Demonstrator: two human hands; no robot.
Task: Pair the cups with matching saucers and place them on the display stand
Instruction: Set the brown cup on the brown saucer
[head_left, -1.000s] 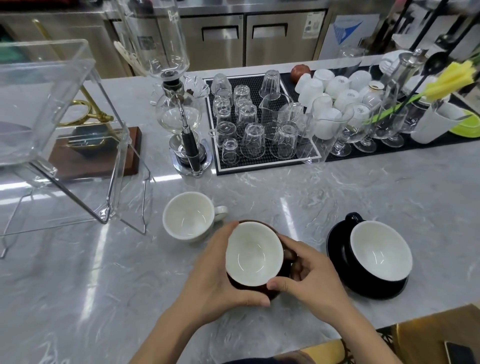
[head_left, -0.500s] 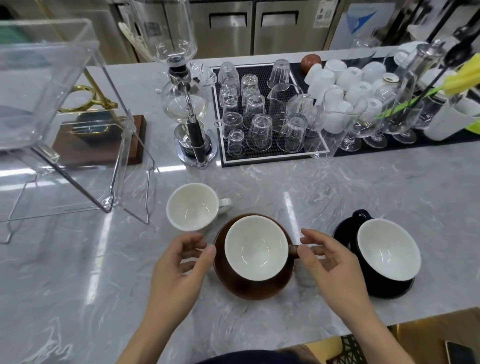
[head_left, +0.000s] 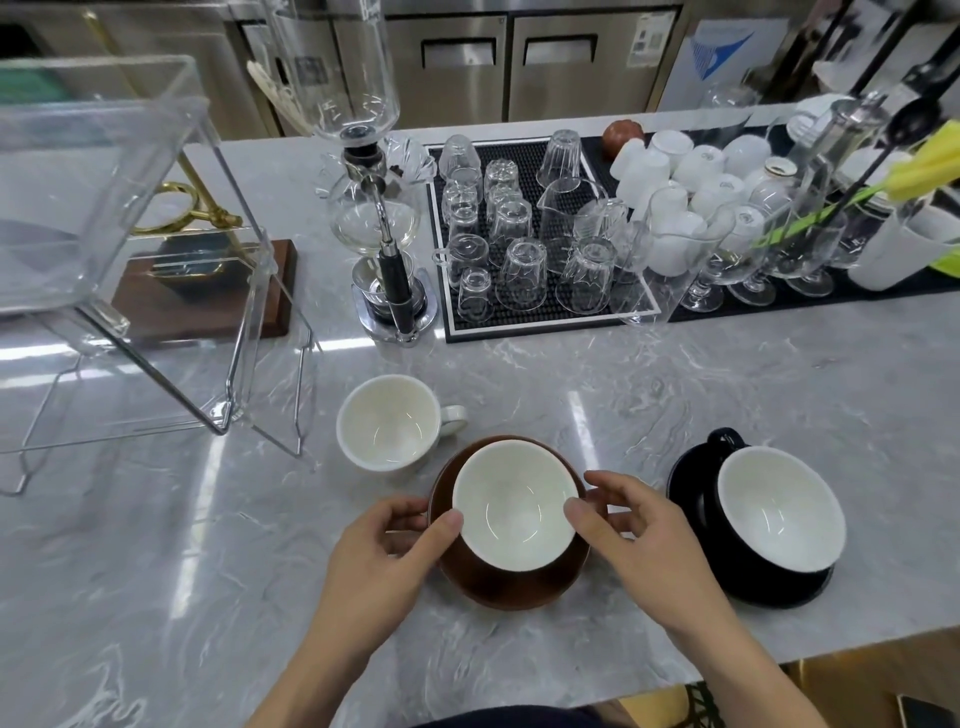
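Brown cup (head_left: 514, 499) sits upright on its brown saucer (head_left: 498, 584) on the counter (head_left: 675, 395), mouth up, between both hands. Left hand (head_left: 387, 551) fingers (head_left: 410, 506) and right hand (head_left: 636, 535) fingers (head_left: 610, 480) curl around the saucer's edges, thumbs at the cup's rim. No writing is legible.

Three cups are counted: white (head_left: 387, 421), brown (head_left: 514, 499), black (head_left: 779, 506). Two saucers are seen: brown (head_left: 498, 587), black (head_left: 691, 483).
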